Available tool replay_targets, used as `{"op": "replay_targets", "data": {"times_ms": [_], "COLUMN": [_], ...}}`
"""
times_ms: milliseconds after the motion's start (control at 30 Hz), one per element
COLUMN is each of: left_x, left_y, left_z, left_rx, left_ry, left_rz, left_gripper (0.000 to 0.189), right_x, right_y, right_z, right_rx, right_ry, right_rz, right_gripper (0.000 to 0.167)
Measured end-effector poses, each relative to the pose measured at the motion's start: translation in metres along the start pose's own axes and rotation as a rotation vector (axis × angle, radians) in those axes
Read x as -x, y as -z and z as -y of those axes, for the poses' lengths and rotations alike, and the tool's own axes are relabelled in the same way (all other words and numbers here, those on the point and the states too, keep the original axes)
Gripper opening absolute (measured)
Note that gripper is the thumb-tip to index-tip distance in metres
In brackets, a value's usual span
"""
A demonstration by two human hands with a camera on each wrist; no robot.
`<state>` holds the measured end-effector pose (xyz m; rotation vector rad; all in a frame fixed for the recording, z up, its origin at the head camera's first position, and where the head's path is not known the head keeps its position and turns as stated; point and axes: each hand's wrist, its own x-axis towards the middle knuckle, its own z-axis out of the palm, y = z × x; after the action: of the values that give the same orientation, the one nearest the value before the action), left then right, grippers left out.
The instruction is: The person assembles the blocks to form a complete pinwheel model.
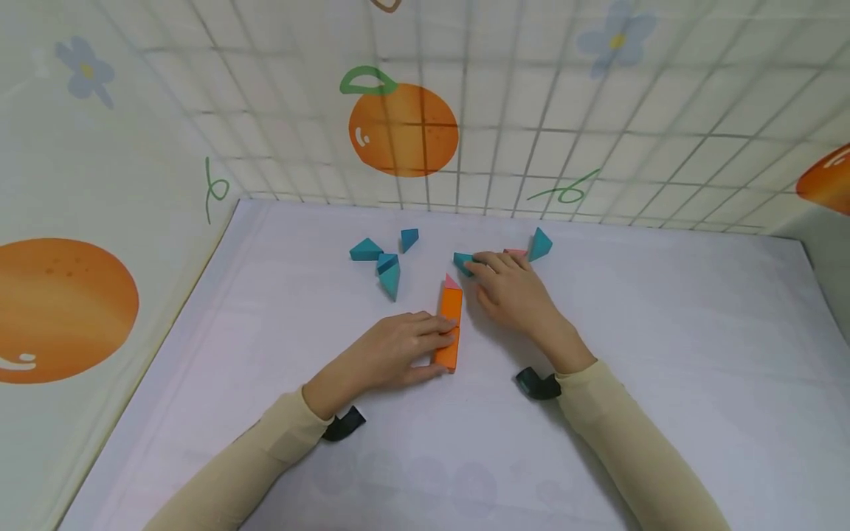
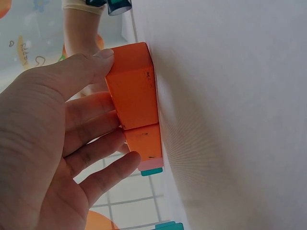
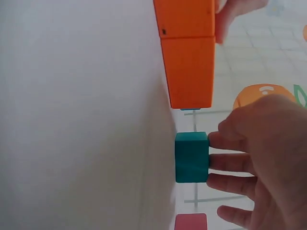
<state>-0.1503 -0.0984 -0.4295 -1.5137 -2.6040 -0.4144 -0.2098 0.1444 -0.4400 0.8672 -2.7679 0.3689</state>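
Two orange blocks (image 1: 451, 304) lie end to end in the middle of the table, with a pink triangular block (image 1: 451, 282) against their far end. My left hand (image 1: 405, 343) rests on the orange pair, its nearly straight fingers over the top and its thumb at the near end. The right hand (image 1: 514, 291) touches a teal block (image 1: 461, 263) with its fingertips, beyond the pink triangle. In the right wrist view, these fingers reach straight to one side of the teal block (image 3: 192, 157). A pink block (image 1: 514, 252), partly hidden, lies beyond the right hand.
Several teal and blue blocks (image 1: 365, 251) lie on the white table (image 1: 664, 332) at the back left. Another teal block (image 1: 541, 245) stands by the right hand. A grid-patterned backdrop (image 1: 505, 110) rises at the table's far edge. Black wrist devices (image 1: 536, 384) sit below both cuffs.
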Motion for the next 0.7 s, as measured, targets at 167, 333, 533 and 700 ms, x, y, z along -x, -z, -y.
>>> {"op": "replay_targets", "data": {"times_ms": [167, 333, 533, 700], "left_x": [0.0000, 0.0006, 0.0015, 0.0001], "left_y": [-0.0012, -0.0020, -0.0017, -0.0017], "left_z": [0.0005, 0.0013, 0.0017, 0.0018], "left_rx": [-0.008, -0.008, -0.002, 0.004], "left_ry": [-0.005, -0.004, 0.002, -0.007], "left_rz": [-0.003, -0.001, 0.001, -0.004], "left_gripper": [0.047, 0.047, 0.046, 0.046], "right_x": [0.0002, -0.0003, -0.0012, 0.0002], "right_y": [-0.0019, -0.0013, -0.0032, -0.0044], "right_z": [0.0040, 0.0058, 0.0065, 0.0060], "right_rx": [-0.009, -0.028, -0.032, -0.030], "right_ry": [0.017, 0.022, 0.039, 0.047], "right_rz": [-0.029, -0.011, -0.014, 0.000], "right_gripper": [0.035, 0.034, 0.036, 0.040]}}
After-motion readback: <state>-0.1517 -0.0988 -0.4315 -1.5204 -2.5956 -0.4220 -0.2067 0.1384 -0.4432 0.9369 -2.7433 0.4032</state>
